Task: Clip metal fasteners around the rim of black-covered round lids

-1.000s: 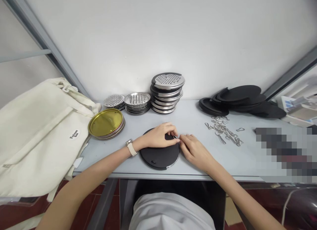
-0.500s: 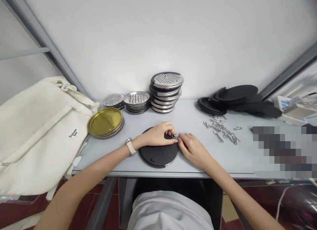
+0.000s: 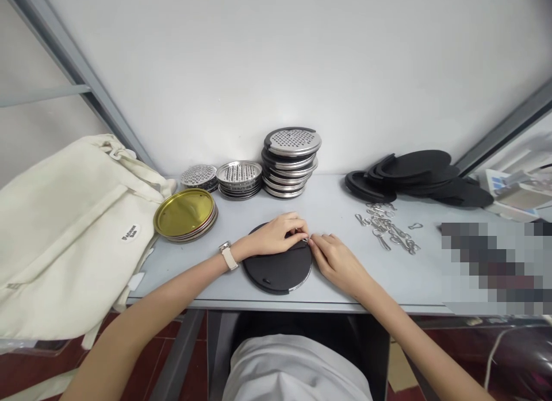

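A round black disc (image 3: 276,268) lies flat near the table's front edge, a strip of bright metal rim showing at its lower right. My left hand (image 3: 280,233), wrist strapped with a watch, rests over the disc's upper part, thumb and fingers pinched at its right side. From the right, my right hand (image 3: 338,260) meets it with closed fingertips. Between the two sets of fingertips shows a small silver metal clip (image 3: 305,240), mostly hidden. Loose clips (image 3: 390,225) of the same silver colour lie scattered to the right of my right hand.
At the back stand a tall stack of grater discs with black rims (image 3: 293,142), shorter stacks of grater plates (image 3: 239,172) and gold-topped lids (image 3: 185,212). Black covers (image 3: 416,165) are piled at back right. A cream bag (image 3: 77,228) leans over the left edge.
The fingertips have shifted slightly around the clip, and my left thumb has drawn up closer to its fingers. The disc stays in place; the camera view sways a little.
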Demonstrator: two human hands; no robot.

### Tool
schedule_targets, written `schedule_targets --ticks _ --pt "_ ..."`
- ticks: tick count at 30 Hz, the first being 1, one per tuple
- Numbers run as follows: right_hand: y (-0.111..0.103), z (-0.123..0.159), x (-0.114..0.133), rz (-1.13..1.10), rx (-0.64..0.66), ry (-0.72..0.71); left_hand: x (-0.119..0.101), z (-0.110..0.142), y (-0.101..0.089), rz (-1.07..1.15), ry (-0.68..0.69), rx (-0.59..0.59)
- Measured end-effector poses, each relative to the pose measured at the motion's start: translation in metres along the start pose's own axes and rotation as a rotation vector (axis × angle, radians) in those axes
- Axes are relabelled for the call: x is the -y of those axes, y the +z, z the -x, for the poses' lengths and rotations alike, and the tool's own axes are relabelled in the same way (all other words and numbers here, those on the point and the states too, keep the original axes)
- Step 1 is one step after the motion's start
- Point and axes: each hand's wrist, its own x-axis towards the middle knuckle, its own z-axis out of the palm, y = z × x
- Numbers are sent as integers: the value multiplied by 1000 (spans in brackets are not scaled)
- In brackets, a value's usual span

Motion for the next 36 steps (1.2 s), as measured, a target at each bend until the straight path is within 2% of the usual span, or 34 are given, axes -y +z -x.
schedule_targets --ticks 10,15,23,30,36 --pt "-4 1 5 29 -3 21 4 -1 2 36 -39 -66" --pt "-3 1 3 44 -7 -13 2 0 0 54 -66 -50" --pt "-3 1 0 -22 26 0 2 1 1 35 -21 -45" --pt "-3 0 -1 -40 2 -12 3 1 2 -14 -14 -27" --pt "-2 1 -1 -36 1 -1 2 1 1 -41 -50 -56"
